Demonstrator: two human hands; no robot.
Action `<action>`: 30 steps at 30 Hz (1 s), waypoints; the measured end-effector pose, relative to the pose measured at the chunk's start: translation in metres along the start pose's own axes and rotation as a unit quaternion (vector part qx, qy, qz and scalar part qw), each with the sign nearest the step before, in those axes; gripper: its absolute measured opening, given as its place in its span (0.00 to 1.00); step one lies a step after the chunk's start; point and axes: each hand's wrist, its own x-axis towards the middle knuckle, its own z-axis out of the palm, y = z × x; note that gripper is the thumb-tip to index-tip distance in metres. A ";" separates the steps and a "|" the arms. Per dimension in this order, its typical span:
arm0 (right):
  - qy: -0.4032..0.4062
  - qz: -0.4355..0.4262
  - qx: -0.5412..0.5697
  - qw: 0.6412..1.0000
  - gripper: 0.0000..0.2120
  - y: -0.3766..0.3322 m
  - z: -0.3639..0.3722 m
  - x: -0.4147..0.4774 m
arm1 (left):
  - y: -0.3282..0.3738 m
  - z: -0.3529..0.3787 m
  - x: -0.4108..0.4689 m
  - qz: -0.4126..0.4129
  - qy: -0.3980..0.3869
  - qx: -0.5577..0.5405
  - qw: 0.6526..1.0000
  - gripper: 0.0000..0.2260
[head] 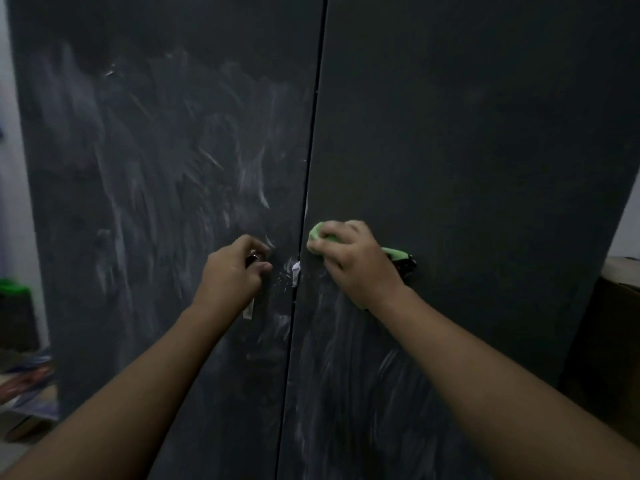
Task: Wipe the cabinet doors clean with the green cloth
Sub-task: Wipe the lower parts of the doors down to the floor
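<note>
Clerk: Item one, the cabinet?

Checker: Two dark doors, both closed, with a thin seam [304, 209] between them. The left door [156, 116] carries white smears [145, 188] over most of its face. The right door [467, 150] looks plain in its upper part and is streaked below the hand.

Clerk: Item two, the cloth?

Checker: One green cloth [317, 235], bunched up, lying against the right door just beside the seam. A strip of it shows past the far side of the hand, next to a dark handle [408, 265].

Clerk: Hands?

Checker: Two, apart, one on each door. The right hand [356, 261] has its fingers curled over the green cloth and holds it to the door. The left hand [232, 275] is closed round a small metal handle [252, 259] on the left door, near the seam.

Clerk: Sundries?

Checker: A white scrap [296, 271] sits at the seam, between the two hands. A brown box [616, 323] stands to the right of the cabinet. At the left there is a green-topped thing [14, 289] — too blurred to name — and papers [27, 382] lie on the floor below it.
</note>
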 end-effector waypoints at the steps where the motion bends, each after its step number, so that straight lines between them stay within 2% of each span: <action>1: -0.013 -0.012 -0.005 1.000 0.14 -0.004 0.002 -0.003 | 0.001 0.001 -0.004 -0.008 -0.002 -0.012 1.000 0.09; 4: -0.040 -0.011 -0.001 0.999 0.14 -0.008 -0.001 -0.003 | 0.003 0.001 -0.010 -0.023 -0.009 -0.023 0.999 0.10; 8: -0.099 -0.062 0.003 0.993 0.12 -0.001 -0.017 0.007 | 0.007 -0.004 -0.007 -0.055 -0.024 -0.010 0.998 0.11; 10: -0.035 -0.017 0.009 0.999 0.11 0.007 -0.028 0.019 | 0.006 -0.005 -0.005 -0.082 -0.028 0.013 0.996 0.11; 12: 0.055 0.082 0.022 0.995 0.10 0.011 -0.035 0.034 | 0.003 -0.006 -0.002 -0.106 -0.044 0.046 0.992 0.10; 14: 0.073 0.114 0.006 0.991 0.10 0.005 -0.033 0.046 | 0.001 -0.007 0.001 -0.112 -0.063 0.072 0.989 0.11; 16: 0.041 0.071 -0.018 0.996 0.11 -0.005 -0.020 0.047 | 0.000 -0.008 0.005 -0.120 -0.083 0.084 0.986 0.12; 19: -0.050 0.013 -0.041 0.998 0.11 -0.019 -0.010 0.039 | 0.000 -0.007 0.007 -0.135 -0.111 0.088 0.981 0.12; 21: -0.114 0.012 -0.066 0.991 0.09 -0.030 -0.008 0.038 | -0.001 -0.006 0.004 -0.137 -0.110 0.072 0.982 0.12; 24: -0.200 0.023 -0.103 0.974 0.11 -0.049 -0.003 0.032 | -0.002 -0.004 -0.001 -0.133 -0.095 0.061 0.985 0.12; 30: -0.200 0.073 -0.107 0.971 0.13 -0.058 0.006 0.017 | 0.002 -0.008 -0.002 -0.146 -0.105 0.057 0.982 0.13</action>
